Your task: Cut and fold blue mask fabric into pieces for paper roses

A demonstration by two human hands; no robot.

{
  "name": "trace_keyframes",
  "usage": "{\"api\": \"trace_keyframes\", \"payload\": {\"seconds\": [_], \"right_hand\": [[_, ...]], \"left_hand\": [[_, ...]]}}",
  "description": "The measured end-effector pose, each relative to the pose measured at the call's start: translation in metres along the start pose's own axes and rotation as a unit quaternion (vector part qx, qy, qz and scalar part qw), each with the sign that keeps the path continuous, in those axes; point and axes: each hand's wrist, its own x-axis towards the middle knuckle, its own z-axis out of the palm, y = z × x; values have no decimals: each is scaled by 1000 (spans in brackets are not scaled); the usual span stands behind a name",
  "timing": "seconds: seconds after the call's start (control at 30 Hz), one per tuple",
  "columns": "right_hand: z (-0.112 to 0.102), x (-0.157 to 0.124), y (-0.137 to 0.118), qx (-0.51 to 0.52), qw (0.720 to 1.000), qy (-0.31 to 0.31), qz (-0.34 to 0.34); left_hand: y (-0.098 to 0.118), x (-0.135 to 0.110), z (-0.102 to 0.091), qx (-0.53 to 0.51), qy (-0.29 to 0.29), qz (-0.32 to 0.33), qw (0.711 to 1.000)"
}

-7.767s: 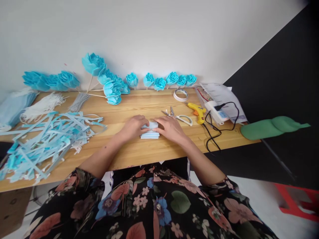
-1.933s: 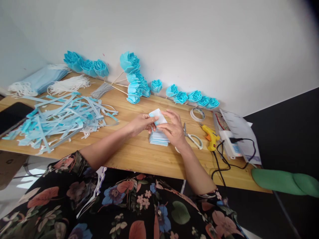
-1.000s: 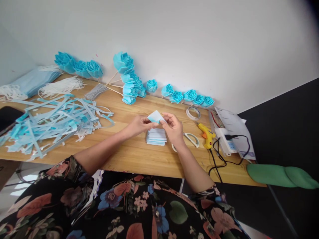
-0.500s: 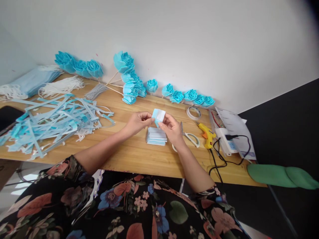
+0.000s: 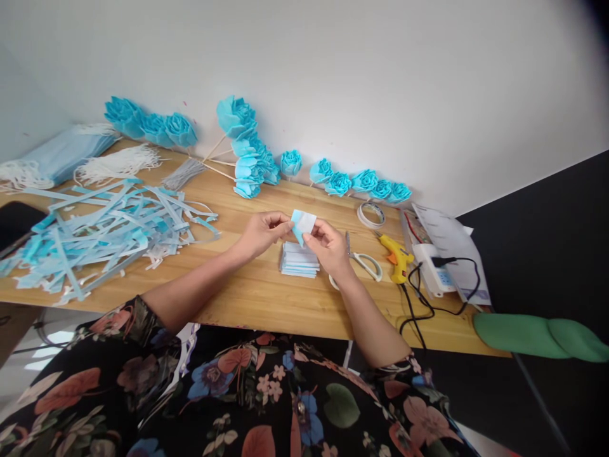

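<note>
Between my two hands is a small blue-and-white piece of face-mask fabric [image 5: 303, 222], partly folded. The fingertips of my left hand [image 5: 269, 233] pinch its left edge. At its right and lower edge, my right hand [image 5: 329, 244] grips it between thumb and fingers. Just below lies a neat stack of cut fabric pieces [image 5: 299, 260], white with blue edges. A pair of scissors [image 5: 368, 265] with white handles rests on the table, partly hidden behind my right hand and wrist.
Blue fabric flowers [image 5: 250, 158] line the wall. Cut strips [image 5: 109, 235] heap at left, near a phone [image 5: 19, 225], white ear loops [image 5: 117, 163] and grey wires [image 5: 183, 174]. At right are a tape roll [image 5: 371, 216], a yellow glue gun [image 5: 396, 257] and a power strip [image 5: 434, 273].
The fabric piece has turned slightly in my fingers, its blue fold now slimmer and the white part broader. Both hands stay in nearly the same place.
</note>
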Motion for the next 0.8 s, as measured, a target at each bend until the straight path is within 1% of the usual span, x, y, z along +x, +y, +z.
{"api": "trace_keyframes", "payload": {"seconds": [0.07,0.2,0.27,0.4,0.47,0.53,0.6,0.67,0.8], "right_hand": [[0,0,-1,2,1000,6,6],[0,-2,-2,43,999,11,22],[1,-2,-2,56,998,10,27],[1,0,-2,68,997,0,39],[0,0,-4,73,996,0,45],[-1,1,-6,71,996,-1,49],[-3,0,-8,58,997,-3,47],[-4,0,-9,40,999,2,35],[-3,-1,-8,28,999,14,11]], "left_hand": [[1,-1,1,6,-17,-1,1000],[-1,-1,2,15,-64,14,998],[-4,0,2,15,-65,25,997],[-8,1,0,20,-58,22,998],[-9,1,0,32,-79,28,996],[-9,0,1,51,-113,31,992],[-9,-2,2,69,-142,26,987],[-9,-3,3,79,-157,21,984],[-5,-4,3,83,-155,32,984]]}}
